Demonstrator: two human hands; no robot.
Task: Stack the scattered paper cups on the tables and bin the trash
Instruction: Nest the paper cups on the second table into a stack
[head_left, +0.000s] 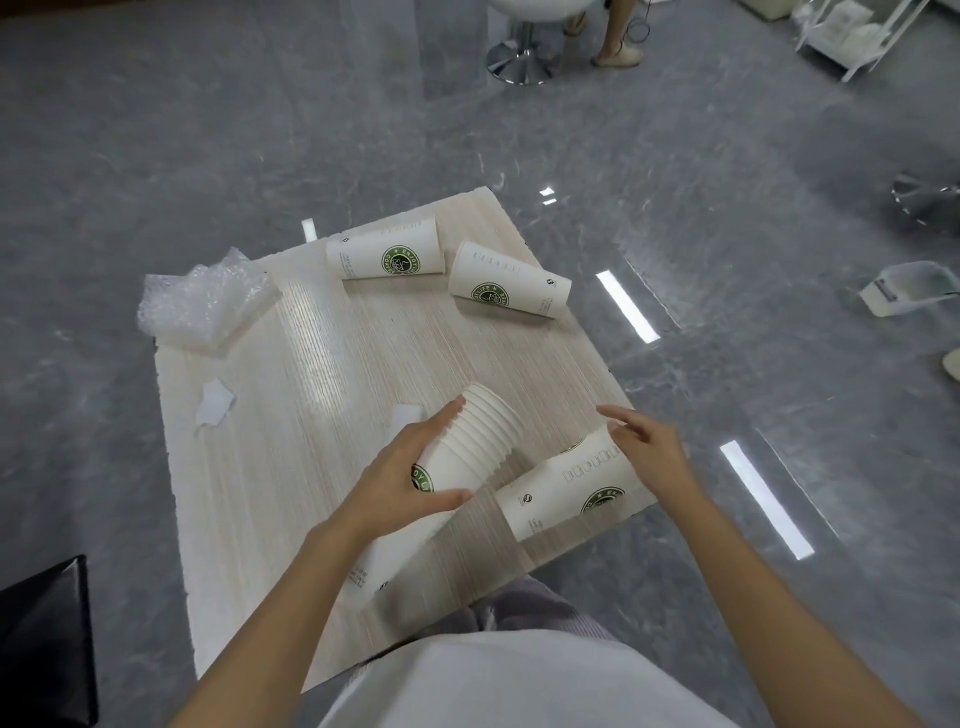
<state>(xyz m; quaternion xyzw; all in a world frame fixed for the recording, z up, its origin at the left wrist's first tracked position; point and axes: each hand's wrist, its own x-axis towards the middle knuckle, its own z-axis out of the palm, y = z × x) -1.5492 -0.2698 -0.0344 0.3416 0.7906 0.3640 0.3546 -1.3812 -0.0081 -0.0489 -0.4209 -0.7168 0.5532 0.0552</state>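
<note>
Head view, stacking in progress. The left hand grips the stack of nested cups, fingers and thumb curled round the lower wall. The stack is tilted with its open mouths turned up and away toward the right hand, apparently so that the next cup can be slid straight in.

The right hand is spread over the wide end of a loose cup, which lies on its side at the near right edge of the table, just beside the stack. The fingers are loosely extended and no grasp is closed. Whether they already touch the rim cannot be settled, since the hand covers that end.

Two further cups lie on their sides at the far edge, one to the left and one to the right, their wide ends near each other, both well apart from the stack.

Trash not yet binned: crumpled bubble wrap overhanging the far left corner, a torn paper scrap by the left edge, and a second scrap partly behind the left fingers.
</note>
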